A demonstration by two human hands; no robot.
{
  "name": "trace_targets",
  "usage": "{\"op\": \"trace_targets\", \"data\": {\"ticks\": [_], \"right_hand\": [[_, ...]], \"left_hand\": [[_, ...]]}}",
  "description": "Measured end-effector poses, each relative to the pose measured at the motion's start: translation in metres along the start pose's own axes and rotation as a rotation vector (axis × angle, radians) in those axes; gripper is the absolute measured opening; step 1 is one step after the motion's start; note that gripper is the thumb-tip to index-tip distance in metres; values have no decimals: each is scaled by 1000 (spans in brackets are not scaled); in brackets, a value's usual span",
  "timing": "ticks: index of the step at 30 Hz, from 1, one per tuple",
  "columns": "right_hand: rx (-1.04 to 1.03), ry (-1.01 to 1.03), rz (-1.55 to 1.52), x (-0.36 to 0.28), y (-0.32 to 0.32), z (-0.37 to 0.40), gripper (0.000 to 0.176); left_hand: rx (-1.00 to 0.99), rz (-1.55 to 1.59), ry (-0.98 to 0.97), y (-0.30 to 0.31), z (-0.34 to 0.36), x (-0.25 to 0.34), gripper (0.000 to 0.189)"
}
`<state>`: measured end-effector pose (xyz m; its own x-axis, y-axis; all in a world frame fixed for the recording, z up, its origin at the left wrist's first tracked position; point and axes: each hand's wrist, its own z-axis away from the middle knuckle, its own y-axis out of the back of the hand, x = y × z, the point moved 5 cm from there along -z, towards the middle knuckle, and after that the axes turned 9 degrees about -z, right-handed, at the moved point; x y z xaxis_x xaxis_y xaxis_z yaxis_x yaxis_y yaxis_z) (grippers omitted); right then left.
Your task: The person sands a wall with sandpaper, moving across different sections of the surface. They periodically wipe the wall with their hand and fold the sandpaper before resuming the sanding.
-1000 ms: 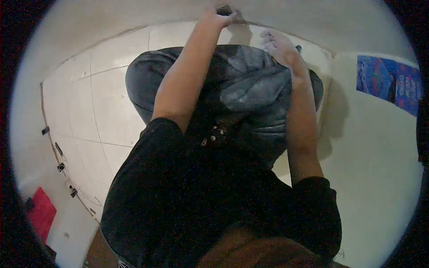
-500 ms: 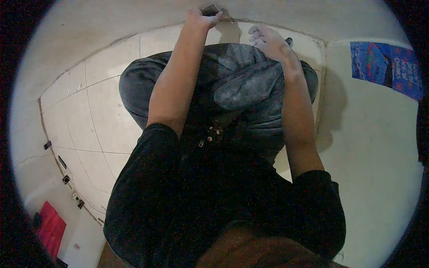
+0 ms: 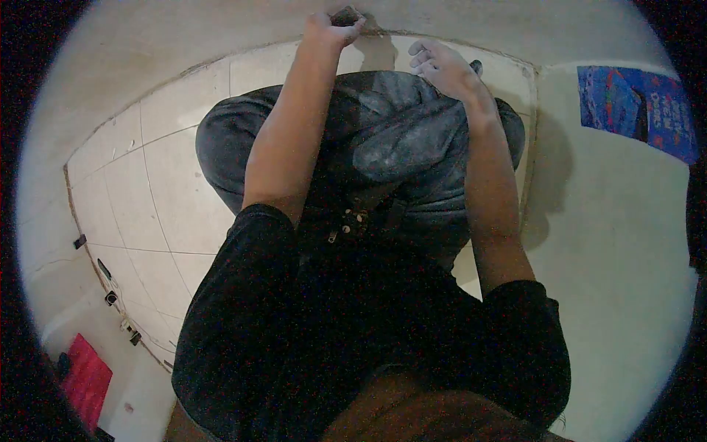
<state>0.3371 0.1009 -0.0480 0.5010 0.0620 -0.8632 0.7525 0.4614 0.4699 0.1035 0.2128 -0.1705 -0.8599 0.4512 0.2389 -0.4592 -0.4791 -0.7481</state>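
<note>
My left hand (image 3: 330, 31) reaches out to the wall at the top of the view, thumb and fingers closed on a small dark flat piece (image 3: 346, 16) that lies against the wall; I cannot tell its kind. Over my right knee hovers my right hand (image 3: 440, 68), holding nothing, its fingers loosely bent and apart, with pale dust on them. Below both hands are my crossed legs in dark trousers (image 3: 405, 151), smeared with whitish dust.
The pale wall (image 3: 243, 26) meets the tiled floor (image 3: 188, 184) ahead. Another wall on the right carries a blue poster (image 3: 611, 103). Along the left wall lie several small dark items and cables (image 3: 129, 328), near a red panel (image 3: 87, 379).
</note>
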Motion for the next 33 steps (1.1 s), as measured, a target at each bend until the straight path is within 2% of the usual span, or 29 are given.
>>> {"op": "trace_targets", "data": {"ticks": [3,6,9,10,12,13,14,17,19,22,24,26,27,28,31,33], "right_hand": [[3,34,-27,8,-2,-2,32],[56,71,56,1,-2,-2,30],[198,263,77,4,-3,-3,32],[225,295,50,-33,5,13,33],[366,181,-108,-72,13,56,27],[438,130,-189,-71,20,74,26],[440,365,-233,-60,27,93,23],[753,346,-483,-51,48,199,21],[944,-37,-298,4,50,303,30],[1197,-483,-183,32,18,427,34],[1243,-680,-306,74,-33,516,40],[1161,-948,-506,131,-116,617,39],[1057,-894,-698,150,-163,660,40],[1146,-1037,-887,150,-208,687,42],[862,-1477,-1329,110,-297,712,47],[689,-1531,-1547,80,-350,696,60]], "left_hand": [[144,137,74,-9,19,-6,40],[110,140,54,3,3,1,41],[71,98,61,9,4,8,41],[54,76,68,10,3,8,41],[23,28,89,22,2,12,41],[14,8,104,23,3,11,41],[-5,-10,116,24,1,16,41],[-16,-63,174,30,-4,26,42],[-13,-98,195,26,-1,32,42],[44,-136,240,30,4,40,42],[75,-170,250,29,7,39,42],[113,-207,249,24,10,42,42],[127,-231,241,21,13,41,43],[148,-248,244,20,15,41,43],[189,-307,237,12,23,31,43],[223,-339,247,28,19,34,43]]}}
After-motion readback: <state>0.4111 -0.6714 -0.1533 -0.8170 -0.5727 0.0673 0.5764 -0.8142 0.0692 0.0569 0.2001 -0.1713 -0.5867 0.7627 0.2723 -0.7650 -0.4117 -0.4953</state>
